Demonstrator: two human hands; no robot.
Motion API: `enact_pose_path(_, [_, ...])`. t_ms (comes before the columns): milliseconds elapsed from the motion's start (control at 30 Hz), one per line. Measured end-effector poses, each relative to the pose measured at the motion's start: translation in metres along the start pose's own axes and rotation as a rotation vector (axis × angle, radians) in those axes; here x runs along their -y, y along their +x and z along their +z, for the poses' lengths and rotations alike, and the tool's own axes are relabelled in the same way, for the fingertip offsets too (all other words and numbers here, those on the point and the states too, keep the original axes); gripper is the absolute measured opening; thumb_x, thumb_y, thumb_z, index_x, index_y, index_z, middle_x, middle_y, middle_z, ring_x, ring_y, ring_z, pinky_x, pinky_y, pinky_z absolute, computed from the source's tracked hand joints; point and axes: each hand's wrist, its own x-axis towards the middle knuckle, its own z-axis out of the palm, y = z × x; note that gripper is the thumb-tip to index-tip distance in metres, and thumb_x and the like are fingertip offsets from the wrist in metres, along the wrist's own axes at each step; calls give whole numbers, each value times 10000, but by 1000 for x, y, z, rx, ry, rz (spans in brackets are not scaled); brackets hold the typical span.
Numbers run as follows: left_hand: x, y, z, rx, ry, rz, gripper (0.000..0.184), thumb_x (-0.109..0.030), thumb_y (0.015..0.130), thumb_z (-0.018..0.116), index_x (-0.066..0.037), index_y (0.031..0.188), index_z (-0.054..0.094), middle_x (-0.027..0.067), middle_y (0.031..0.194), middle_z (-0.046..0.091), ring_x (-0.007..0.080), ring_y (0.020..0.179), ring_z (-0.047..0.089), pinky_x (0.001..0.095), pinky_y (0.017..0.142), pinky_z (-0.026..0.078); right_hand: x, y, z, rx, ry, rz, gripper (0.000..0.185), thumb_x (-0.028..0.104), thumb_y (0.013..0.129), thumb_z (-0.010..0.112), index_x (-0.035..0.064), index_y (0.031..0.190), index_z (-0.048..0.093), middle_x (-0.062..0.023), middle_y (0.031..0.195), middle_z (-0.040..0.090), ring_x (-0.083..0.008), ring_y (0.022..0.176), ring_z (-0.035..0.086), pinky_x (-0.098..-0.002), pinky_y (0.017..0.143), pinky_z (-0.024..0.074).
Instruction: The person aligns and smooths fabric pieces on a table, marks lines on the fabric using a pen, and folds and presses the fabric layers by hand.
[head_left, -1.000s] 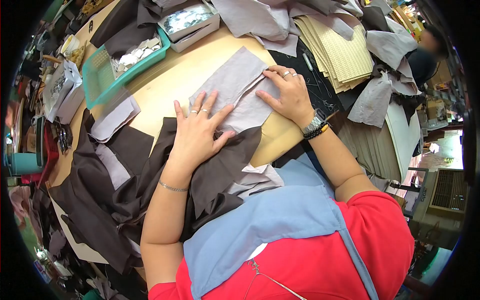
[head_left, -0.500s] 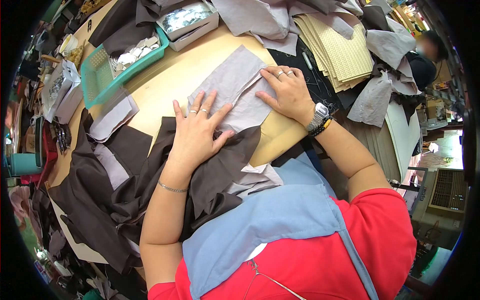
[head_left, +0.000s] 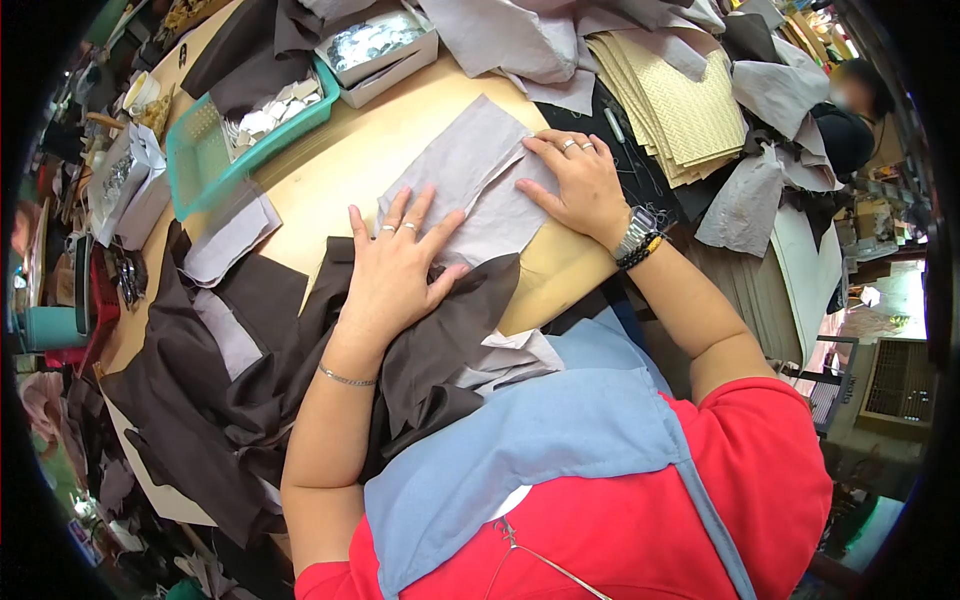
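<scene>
A light grey-lilac cloth piece (head_left: pixel 450 150) with a folded edge across its middle lies on the pale tabletop (head_left: pixel 390 120). Spread over its lower left part is my left hand (head_left: pixel 400 265), fingers apart, the thumb beside dark brown cloth (head_left: pixel 440 330). At the cloth's right edge, my right hand (head_left: pixel 580 185) rests with its fingertips on the fold and its thumb lower down, a gap between them. The dark cloth runs under my left forearm and bunches toward my lap.
A green basket (head_left: pixel 195 165) with white pieces and a box (head_left: pixel 385 50) of shiny discs stand at the back left. Yellow patterned sheets (head_left: pixel 680 110), a pen-like tool (head_left: pixel 614 125) and grey cloths (head_left: pixel 745 205) lie right. A person (head_left: pixel 850 115) is at far right.
My right wrist and forearm have shifted slightly to the right since the earliest frame. My left hand stays almost in place on the cloth.
</scene>
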Motion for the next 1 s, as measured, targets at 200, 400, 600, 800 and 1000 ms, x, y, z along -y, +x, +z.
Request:
enact_pose_path(200, [-1,3,-2,51,-44,-28,601,-414,839,700,-261,1393,523,113,1527,397,359,1434,318,760,1080,149,-6,2,-1,13,60,38,578,491,860,661,92,1273,600,-127,1244,596,-313,1183,525,-544,1031,365])
enact_pose_path(400, [-15,32,-5,-75,-17,-37,343,-398,820,714,-152,1058,694,97,1271,596,310,1285,495,730,1069,200,-13,0,12,-96,263,81,545,447,840,697,45,1201,620,-146,1219,606,-321,1178,537,-514,1053,372])
enact_pose_path(600, [-40,99,13,-289,154,144,155,-268,815,701,-161,926,683,25,968,652,220,984,616,502,936,375,-12,-4,13,-152,310,133,440,373,847,706,24,1106,635,-145,1170,626,-326,1167,553,-569,1041,401])
enact_pose_path(800, [-41,136,41,-330,233,100,120,-260,827,685,-169,905,692,11,866,672,211,832,645,430,780,380,-14,-5,16,-153,366,176,333,292,822,740,49,1029,647,-105,1148,635,-298,1145,572,-539,1035,408])
enact_pose_path(1000, [-34,133,45,-384,76,-51,118,-284,866,681,-167,861,695,6,817,674,214,780,640,419,760,369,-13,-4,12,-100,336,175,351,333,863,678,51,1066,624,-122,1134,615,-305,1132,556,-553,1055,392])
